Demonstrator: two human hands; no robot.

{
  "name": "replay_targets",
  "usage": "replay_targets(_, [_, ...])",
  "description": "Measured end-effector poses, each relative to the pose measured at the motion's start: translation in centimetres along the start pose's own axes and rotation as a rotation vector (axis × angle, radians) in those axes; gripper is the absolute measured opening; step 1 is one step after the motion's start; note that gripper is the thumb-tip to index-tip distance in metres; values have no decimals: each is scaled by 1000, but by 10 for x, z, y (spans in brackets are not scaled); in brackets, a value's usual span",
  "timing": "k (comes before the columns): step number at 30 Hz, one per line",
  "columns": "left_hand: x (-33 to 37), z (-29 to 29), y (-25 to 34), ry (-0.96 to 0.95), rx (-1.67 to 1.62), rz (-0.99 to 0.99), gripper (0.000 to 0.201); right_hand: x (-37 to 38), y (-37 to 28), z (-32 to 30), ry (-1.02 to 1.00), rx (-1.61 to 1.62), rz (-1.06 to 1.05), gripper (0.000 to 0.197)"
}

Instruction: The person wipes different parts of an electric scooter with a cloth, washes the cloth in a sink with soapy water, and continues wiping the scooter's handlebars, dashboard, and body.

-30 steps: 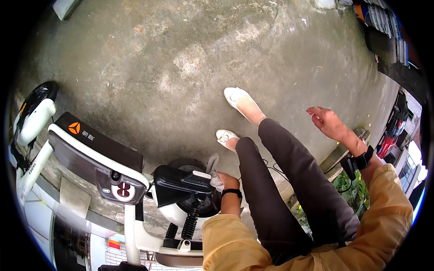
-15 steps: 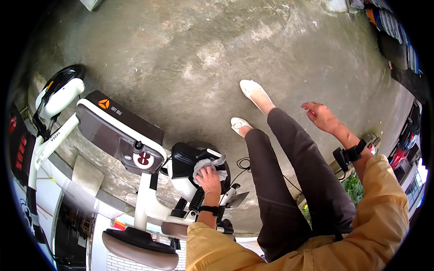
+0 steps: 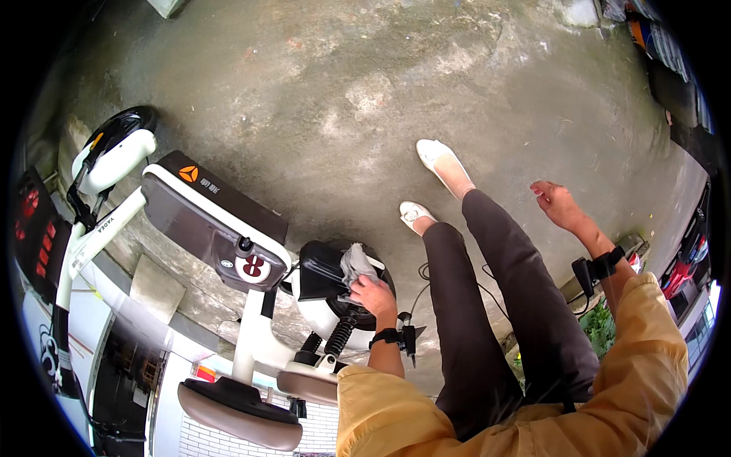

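At the rear of the bike (image 3: 207, 212), the left hand (image 3: 373, 295) hides part of the rag (image 3: 356, 263), and the rag some of the wheel (image 3: 387, 279). Above the bike, the top edge crops a block (image 3: 165, 6); far right of the bike, a red thing (image 3: 676, 279) is unclear.

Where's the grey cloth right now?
In the head view, the grey cloth is near the middle, left of the person's legs, in the left hand, at the end of the black casing.
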State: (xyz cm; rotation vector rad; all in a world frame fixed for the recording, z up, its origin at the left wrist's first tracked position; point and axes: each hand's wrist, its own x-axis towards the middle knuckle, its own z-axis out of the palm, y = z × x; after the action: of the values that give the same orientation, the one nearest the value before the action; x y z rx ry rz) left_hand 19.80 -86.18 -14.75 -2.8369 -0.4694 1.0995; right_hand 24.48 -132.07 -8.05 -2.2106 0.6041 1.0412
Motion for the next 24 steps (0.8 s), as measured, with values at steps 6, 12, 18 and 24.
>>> replay_targets(6, [33, -67, -8, -147, 230, 260, 23, 8, 3, -25, -1, -27, 38, 25])
replay_targets(12, [117, -189, -64, 211, 552, 370, 25, 27, -30, -75, 62, -72, -24, 23])
replay_targets(18, [178, -261, -76, 249, 518, 145, 29, 49, -46, -107, 122, -114, -63, 21])
replay_targets(24, [252, -279, -59, 16, 595, 374, 26, 82, -85, -97, 75, -163, 16, 20])
